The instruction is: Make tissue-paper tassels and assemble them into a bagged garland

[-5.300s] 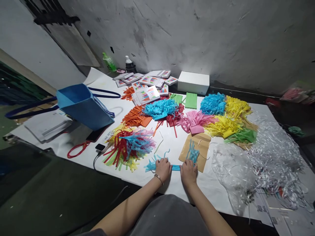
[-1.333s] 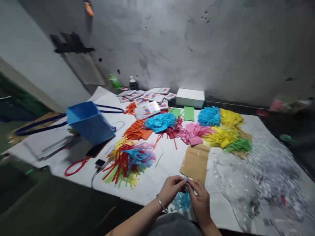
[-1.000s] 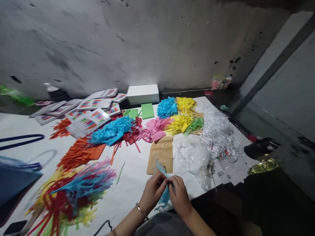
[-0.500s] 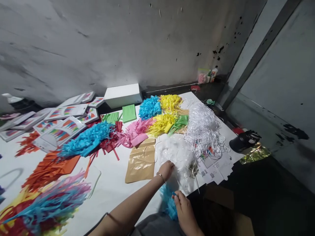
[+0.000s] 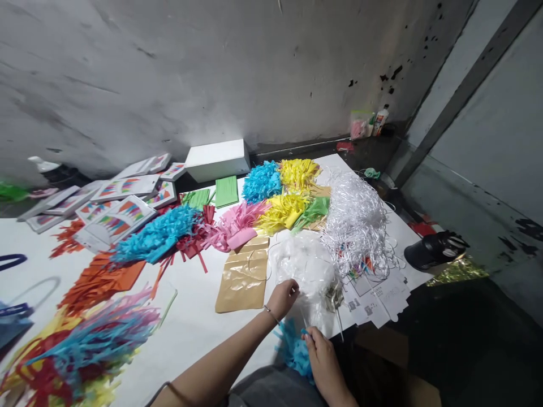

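Note:
My right hand (image 5: 326, 362) pinches the top of a blue tissue-paper tassel (image 5: 296, 351) at the table's near edge. Its fringe hangs down and to the left, near my lap. My left hand (image 5: 283, 299) has its fingers pinched together above the table, beside a heap of clear plastic film (image 5: 303, 263); what they hold, if anything, is too small to make out. A brown paper sheet (image 5: 244, 277) lies left of the film. To its right is a large tangle of white string (image 5: 358, 220).
Colourful fringed tissue bundles (image 5: 156, 232) and flat printed packs (image 5: 127, 186) cover the left and middle. A white box (image 5: 218, 161) stands by the wall. Printed papers (image 5: 375, 299) and a black bottle (image 5: 435, 249) are at the right. Mixed tassels (image 5: 97, 339) lie front left.
The camera view has shifted slightly to the left. My left hand has drawn a little to the left and down, fingers still pinched. My right hand keeps hold of the blue tassel.

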The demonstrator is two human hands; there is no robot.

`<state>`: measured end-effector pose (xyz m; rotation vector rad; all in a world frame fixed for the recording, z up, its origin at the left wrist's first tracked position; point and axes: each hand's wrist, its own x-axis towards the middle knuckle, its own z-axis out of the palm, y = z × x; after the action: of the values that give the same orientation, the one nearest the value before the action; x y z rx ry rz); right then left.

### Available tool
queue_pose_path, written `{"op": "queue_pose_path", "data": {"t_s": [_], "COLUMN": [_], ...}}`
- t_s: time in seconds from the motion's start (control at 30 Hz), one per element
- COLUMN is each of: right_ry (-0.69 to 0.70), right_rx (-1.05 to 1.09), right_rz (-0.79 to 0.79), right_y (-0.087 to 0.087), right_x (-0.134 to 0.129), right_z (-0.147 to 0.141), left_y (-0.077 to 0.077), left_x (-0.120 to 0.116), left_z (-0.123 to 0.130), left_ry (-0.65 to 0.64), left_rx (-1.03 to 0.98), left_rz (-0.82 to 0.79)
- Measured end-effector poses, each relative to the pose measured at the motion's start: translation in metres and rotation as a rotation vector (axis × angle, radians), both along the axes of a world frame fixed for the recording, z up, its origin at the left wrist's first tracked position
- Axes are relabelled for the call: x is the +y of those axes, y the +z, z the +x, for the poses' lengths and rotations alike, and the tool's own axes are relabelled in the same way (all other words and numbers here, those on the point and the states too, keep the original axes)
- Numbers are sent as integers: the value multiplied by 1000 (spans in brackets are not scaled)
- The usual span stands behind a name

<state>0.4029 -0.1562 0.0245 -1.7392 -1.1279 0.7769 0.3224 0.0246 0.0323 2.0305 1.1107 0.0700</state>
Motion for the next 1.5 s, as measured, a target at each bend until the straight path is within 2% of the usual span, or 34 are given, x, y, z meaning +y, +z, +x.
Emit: {"op": "queue_pose_path", "data": {"t_s": [0.13,0.3,0.4,0.47,0.57,0.8,0.9,1.03,1.1,1.17,1.27,1.37,1.5], "right_ry": [-17,167,268,312,367,479,582,786,926,985,937,953,941], "right_rx": [-53,-208,-324,-354,-325,-310,-406,-563,-608,-625,-624,-571,-532], "right_rz": [12,135,207,235,266,333,379,408,424,427,405,361,361], "right_y": [24,74,93,100,106,115,122,135,140,143,147,148,134], "right_x": [23,61,73,77,78,86,92,100,103,104,103,102,99], "right_z": [8,-21,-50,-70,-101,-176,-198,-213,-216,-219,-225,-228,-225], "left_y": [26,72,96,105,110,115,116,117,120,124,130,133,132], "left_x": [-9,-25,-32,-37,-44,-55,-57,-62,-64,-64,-61,-59,-60], "left_z": [-36,-82,-114,-137,-173,-247,-273,-302,-313,-322,-331,-336,-334], "left_ry": [121,357,415,429,459,652,684,679,657,614,527,452,422], "left_rx": [-197,-687,-792,-832,-871,-955,-980,-983,-947,-901,-874,-846,-759], "left_rz": [-165,-546,-513,-473,-430,-358,-349,-371,-419,-469,-510,-457,-370]}}
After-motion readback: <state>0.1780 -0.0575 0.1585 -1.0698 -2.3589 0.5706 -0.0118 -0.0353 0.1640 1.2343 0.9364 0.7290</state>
